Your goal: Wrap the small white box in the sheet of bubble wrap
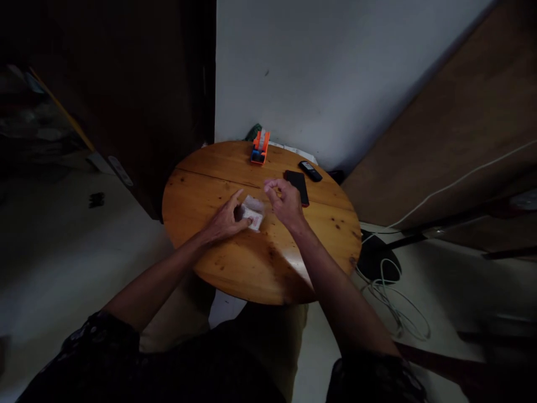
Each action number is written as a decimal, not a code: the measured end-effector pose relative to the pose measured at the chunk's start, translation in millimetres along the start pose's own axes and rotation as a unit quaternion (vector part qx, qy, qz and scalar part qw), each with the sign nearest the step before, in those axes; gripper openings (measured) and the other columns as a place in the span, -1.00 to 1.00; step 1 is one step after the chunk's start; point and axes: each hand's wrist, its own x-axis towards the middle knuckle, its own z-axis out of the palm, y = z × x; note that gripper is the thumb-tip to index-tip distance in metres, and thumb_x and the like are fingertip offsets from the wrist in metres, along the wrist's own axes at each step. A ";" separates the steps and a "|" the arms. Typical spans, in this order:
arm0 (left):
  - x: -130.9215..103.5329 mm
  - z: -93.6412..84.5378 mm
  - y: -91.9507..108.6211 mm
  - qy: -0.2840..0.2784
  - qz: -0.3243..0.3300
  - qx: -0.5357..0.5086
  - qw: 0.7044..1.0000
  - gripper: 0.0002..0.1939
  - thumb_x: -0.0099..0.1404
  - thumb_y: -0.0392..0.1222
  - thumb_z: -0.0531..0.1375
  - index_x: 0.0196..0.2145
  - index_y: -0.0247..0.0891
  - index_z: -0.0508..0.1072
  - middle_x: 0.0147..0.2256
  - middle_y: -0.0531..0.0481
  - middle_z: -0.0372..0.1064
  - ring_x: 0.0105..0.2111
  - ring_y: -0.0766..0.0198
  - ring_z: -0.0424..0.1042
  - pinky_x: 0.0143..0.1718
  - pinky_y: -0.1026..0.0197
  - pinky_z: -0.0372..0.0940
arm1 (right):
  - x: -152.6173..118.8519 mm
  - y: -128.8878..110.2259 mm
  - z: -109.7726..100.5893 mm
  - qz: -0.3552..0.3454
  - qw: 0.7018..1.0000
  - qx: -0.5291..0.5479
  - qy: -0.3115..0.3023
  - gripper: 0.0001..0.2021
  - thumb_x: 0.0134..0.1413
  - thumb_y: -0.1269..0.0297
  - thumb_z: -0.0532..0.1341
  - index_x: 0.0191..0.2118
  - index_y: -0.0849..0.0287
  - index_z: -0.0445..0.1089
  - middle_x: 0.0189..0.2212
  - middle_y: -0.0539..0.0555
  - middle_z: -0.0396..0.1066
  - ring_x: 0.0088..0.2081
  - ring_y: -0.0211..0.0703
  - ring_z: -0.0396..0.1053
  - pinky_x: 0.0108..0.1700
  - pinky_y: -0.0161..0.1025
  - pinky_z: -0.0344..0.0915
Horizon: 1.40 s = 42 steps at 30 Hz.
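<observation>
A small white packet (pixel 254 214), with a clear, shiny look and faint reddish print, lies on the round wooden table (pixel 218 266). It is slightly blurred. My left hand (pixel 226 220) has its thumb on the packet's near edge and its fingers bent around the left side, steadying it against the tabletop. To the right of the packet and above the table, my right hand (pixel 286 202) is closed in a pinch, thumb against forefinger. Whatever is between those fingertips, if anything, is too small to make out.
An orange tape dispenser (pixel 260 148) stands at the table's far edge. Beyond my right hand lie a black, red-edged flat box (pixel 297 186) and a dark phone-like handset (pixel 310 170). A pale wall rises behind the table; looped cable (pixel 390 296) lies on the floor to the right.
</observation>
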 end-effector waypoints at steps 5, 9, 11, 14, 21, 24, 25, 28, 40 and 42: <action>-1.9 4.9 -1.5 -0.029 0.021 -0.050 0.998 0.06 0.10 -0.13 0.37 0.44 -0.22 -0.06 0.06 -0.22 0.43 0.00 0.00 0.49 0.08 -0.04 0.36 | 39.1 9.4 -6.9 0.057 0.997 -0.034 -0.041 -0.88 0.13 0.34 0.19 -0.38 0.14 0.46 -0.29 0.06 0.56 -0.19 -0.05 0.49 -0.10 -0.10 0.35; -2.9 6.2 2.3 -0.033 0.053 -0.066 0.996 0.06 0.08 -0.22 0.36 0.44 -0.16 -0.05 0.22 -0.27 0.31 0.14 -0.03 0.41 0.17 -0.06 0.31 | 55.9 18.3 -1.0 0.093 0.994 -0.042 -0.043 -0.87 0.10 0.38 0.19 -0.43 0.14 0.45 -0.40 0.04 0.52 -0.28 -0.09 0.46 -0.13 -0.11 0.35; -3.7 4.1 7.2 -0.040 0.068 -0.070 0.994 0.05 0.07 -0.23 0.37 0.43 -0.15 -0.02 0.27 -0.28 0.24 0.21 -0.07 0.34 0.22 -0.10 0.26 | 60.1 21.9 1.9 0.115 0.992 -0.039 -0.039 -0.87 0.07 0.40 0.20 -0.46 0.14 0.45 -0.45 0.02 0.49 -0.33 -0.12 0.44 -0.17 -0.14 0.35; -5.2 -1.9 14.5 -0.059 0.062 -0.056 0.995 0.02 0.07 -0.14 0.40 0.41 -0.17 0.05 0.31 -0.28 0.18 0.27 -0.14 0.26 0.28 -0.16 0.19 | 62.6 25.4 3.2 0.138 0.990 -0.027 -0.023 -0.87 0.05 0.40 0.20 -0.48 0.15 0.44 -0.51 0.00 0.45 -0.38 -0.15 0.40 -0.23 -0.19 0.33; -5.0 -10.5 17.2 -0.071 0.017 -0.075 0.994 -0.40 0.27 0.08 0.26 0.20 -0.19 0.35 0.14 -0.18 0.39 0.11 -0.01 0.41 0.16 -0.05 0.29 | 67.4 35.2 1.5 0.144 0.990 -0.007 0.010 -0.85 0.08 0.31 0.19 -0.49 0.15 0.38 -0.53 -0.06 0.35 -0.40 -0.20 0.33 -0.24 -0.22 0.28; -1.6 -8.5 12.1 -0.071 0.000 -0.113 0.991 -0.53 0.30 0.14 0.21 0.04 -0.18 0.47 0.04 -0.13 0.46 0.03 0.03 0.45 0.08 0.03 0.34 | 74.0 40.8 3.4 0.130 0.991 0.000 0.015 -0.86 0.08 0.31 0.18 -0.48 0.14 0.37 -0.52 -0.06 0.34 -0.38 -0.20 0.32 -0.21 -0.21 0.29; -0.3 -7.8 10.3 -0.073 -0.011 -0.125 0.989 -0.54 0.30 0.17 0.20 0.01 -0.18 0.49 0.00 -0.12 0.48 0.00 0.04 0.46 0.04 0.04 0.35 | 76.3 42.5 4.3 0.128 0.992 0.001 0.015 -0.86 0.08 0.31 0.17 -0.48 0.13 0.36 -0.52 -0.06 0.33 -0.38 -0.20 0.32 -0.20 -0.20 0.30; 3.2 -6.7 6.3 -0.078 -0.051 -0.164 0.982 -0.50 0.28 0.21 0.21 -0.01 -0.20 0.51 -0.09 -0.10 0.51 -0.10 0.07 0.48 -0.05 0.08 0.35 | 81.5 46.2 6.3 0.129 0.991 0.004 0.021 -0.84 0.09 0.30 0.16 -0.49 0.12 0.32 -0.54 -0.06 0.29 -0.39 -0.19 0.30 -0.21 -0.20 0.31; 9.5 -3.3 7.5 -0.059 -0.118 -0.269 0.954 -0.13 -0.05 -0.28 0.24 0.28 -0.30 0.32 -0.08 -0.08 0.52 -0.10 0.14 0.44 -0.09 0.20 0.28 | 6.6 15.4 4.2 0.130 0.991 0.008 -0.036 -0.69 0.08 -0.04 0.20 -0.40 0.13 0.38 -0.51 -0.02 0.37 -0.45 -0.20 0.30 -0.36 -0.27 0.20; 9.7 -4.0 7.8 -0.061 -0.111 -0.276 0.953 -0.09 -0.08 -0.29 0.24 0.30 -0.32 0.29 -0.08 -0.10 0.52 -0.11 0.14 0.44 -0.12 0.21 0.28 | -7.7 6.9 12.5 0.144 0.986 -0.040 -0.075 -0.71 0.01 -0.02 0.28 -0.34 0.13 0.42 -0.44 0.01 0.44 -0.40 -0.18 0.35 -0.32 -0.26 0.21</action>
